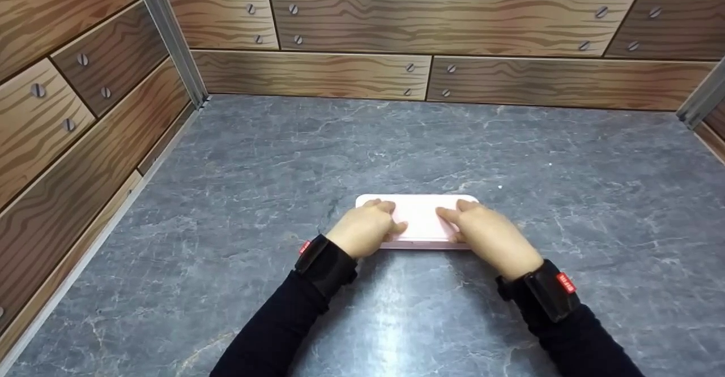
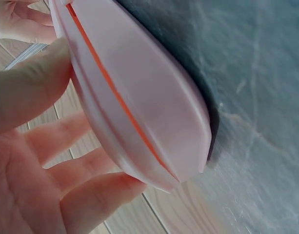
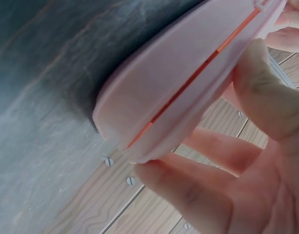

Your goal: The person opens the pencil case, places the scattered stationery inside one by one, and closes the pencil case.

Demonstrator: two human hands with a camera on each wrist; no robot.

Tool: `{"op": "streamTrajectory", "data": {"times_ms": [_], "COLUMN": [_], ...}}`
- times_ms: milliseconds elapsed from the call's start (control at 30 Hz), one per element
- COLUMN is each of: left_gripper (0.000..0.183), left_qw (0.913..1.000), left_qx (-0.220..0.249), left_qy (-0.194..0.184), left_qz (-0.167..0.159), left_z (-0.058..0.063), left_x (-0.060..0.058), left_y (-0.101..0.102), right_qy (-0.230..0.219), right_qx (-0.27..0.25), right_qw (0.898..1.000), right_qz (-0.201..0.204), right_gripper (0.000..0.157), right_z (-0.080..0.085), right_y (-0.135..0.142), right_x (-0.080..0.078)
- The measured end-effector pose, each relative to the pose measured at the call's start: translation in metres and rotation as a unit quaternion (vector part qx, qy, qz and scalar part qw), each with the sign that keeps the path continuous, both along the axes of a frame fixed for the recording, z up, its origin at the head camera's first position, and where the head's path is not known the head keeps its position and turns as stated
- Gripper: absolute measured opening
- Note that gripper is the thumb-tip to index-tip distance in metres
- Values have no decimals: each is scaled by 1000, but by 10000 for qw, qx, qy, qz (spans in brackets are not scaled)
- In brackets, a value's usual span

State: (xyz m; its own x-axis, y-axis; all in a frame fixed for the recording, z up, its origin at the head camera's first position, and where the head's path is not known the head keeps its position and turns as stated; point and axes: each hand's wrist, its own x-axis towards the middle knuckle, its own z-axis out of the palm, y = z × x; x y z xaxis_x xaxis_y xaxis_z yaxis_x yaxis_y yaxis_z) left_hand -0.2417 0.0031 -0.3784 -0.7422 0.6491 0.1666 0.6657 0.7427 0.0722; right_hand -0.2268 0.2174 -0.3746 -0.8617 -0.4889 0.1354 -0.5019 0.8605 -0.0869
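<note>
A pale pink, rounded oblong box (image 1: 417,218) lies lengthwise on the grey marbled surface, its smooth lid facing up. Along its near side a thin orange strip (image 2: 117,95) shows in the seam between lid and base. My left hand (image 1: 365,228) is over the left end, its thumb and fingertips resting on the lid. At the opposite end, my right hand (image 1: 491,235) rests its thumb and fingertips on the lid in the same way. In both wrist views the fingers are loosely bent, and the palms stay off the box. The contents are hidden.
Wood-plank-patterned panels (image 1: 351,74) with printed screws stand at the back and left. Grey metal posts (image 1: 175,40) mark the corners. Small white specks (image 1: 500,187) lie on the marbled surface (image 1: 272,156) beyond the box. Both wrists wear black bands (image 1: 325,266).
</note>
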Motion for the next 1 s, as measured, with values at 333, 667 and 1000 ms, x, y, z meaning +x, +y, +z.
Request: {"op": "streamTrajectory", "data": {"times_ms": [333, 667, 1000], "left_gripper": [42, 26, 31], "left_qw": [9996, 9981, 9988], "left_qx": [-122, -397, -473], "left_qy": [-190, -463, -43], "left_qz": [188, 59, 138], "left_z": [0, 0, -1], "left_x": [1, 3, 2], "left_y": [0, -2, 8], "right_qy": [356, 623, 1747], "right_qx": [215, 814, 1275], "right_qw": [9990, 9939, 9748], "right_qz": [165, 413, 548], "right_gripper": [38, 35, 26], "right_z": [-3, -4, -10], "right_y": [-2, -6, -15], "right_x": [1, 5, 7]}}
